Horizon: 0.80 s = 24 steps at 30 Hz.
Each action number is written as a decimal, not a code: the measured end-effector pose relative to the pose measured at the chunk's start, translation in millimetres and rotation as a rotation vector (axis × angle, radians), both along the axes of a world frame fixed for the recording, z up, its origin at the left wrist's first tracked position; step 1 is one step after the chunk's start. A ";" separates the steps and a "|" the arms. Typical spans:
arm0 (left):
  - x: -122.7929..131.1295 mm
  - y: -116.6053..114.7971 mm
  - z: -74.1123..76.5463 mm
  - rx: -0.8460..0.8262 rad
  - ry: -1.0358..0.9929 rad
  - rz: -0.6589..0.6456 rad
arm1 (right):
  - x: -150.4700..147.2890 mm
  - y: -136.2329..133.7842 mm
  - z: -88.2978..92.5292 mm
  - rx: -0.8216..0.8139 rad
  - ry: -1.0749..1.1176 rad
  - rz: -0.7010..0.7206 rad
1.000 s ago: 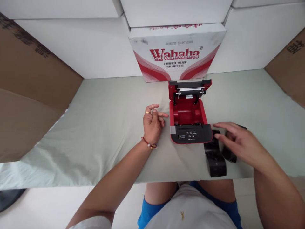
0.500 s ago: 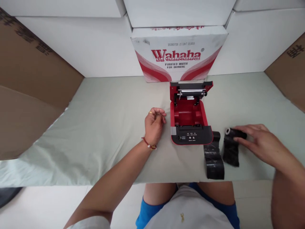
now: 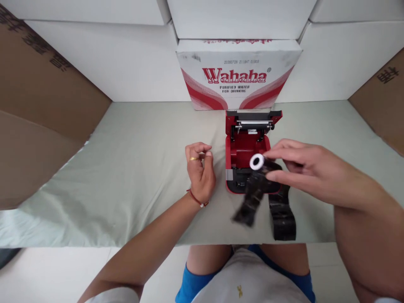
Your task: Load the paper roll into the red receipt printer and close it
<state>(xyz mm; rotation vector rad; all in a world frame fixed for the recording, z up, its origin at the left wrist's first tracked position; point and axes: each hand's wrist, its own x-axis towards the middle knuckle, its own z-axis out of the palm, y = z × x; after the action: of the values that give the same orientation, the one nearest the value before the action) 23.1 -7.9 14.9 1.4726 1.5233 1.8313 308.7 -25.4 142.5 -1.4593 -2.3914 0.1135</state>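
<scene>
My right hand (image 3: 303,168) pinches a small black roll (image 3: 258,162) with a white core, and its loose black strip hangs down to the left, blurred. The roll is over the front of a red and black device (image 3: 246,151), whose lid stands raised and whose red compartment shows. To the left of the device, my left hand (image 3: 200,170) rests on the cloth with curled fingers; whether anything is between them cannot be seen. Another black strip (image 3: 282,214) lies on the cloth by the device's front right corner.
A white and red Wahaha box (image 3: 240,80) stands behind the device, against large white boxes (image 3: 104,59). Brown cardboard (image 3: 41,101) is at the left and more (image 3: 385,97) at the right. A pale green cloth (image 3: 126,176) covers the table.
My right hand has lifted the black roll off the cloth and carried it left over the device. My left hand has shifted slightly left, its fingers more curled.
</scene>
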 end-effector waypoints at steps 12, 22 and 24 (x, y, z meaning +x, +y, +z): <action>1.5 -27.4 24.1 0.374 0.389 -0.494 | -97.6 44.9 1.4 -0.365 -0.471 -0.094; 11.3 -38.8 30.9 0.479 0.723 -0.344 | -69.4 48.2 -9.5 -0.352 0.161 0.019; 14.0 -41.8 32.4 0.502 0.756 -0.331 | -50.3 44.3 -13.2 -0.275 0.467 0.000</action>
<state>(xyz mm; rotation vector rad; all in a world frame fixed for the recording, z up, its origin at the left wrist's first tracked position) 37.1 -49.7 47.2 2.6907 0.9796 1.5918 258.3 18.9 129.2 -1.3575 -2.0477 0.7247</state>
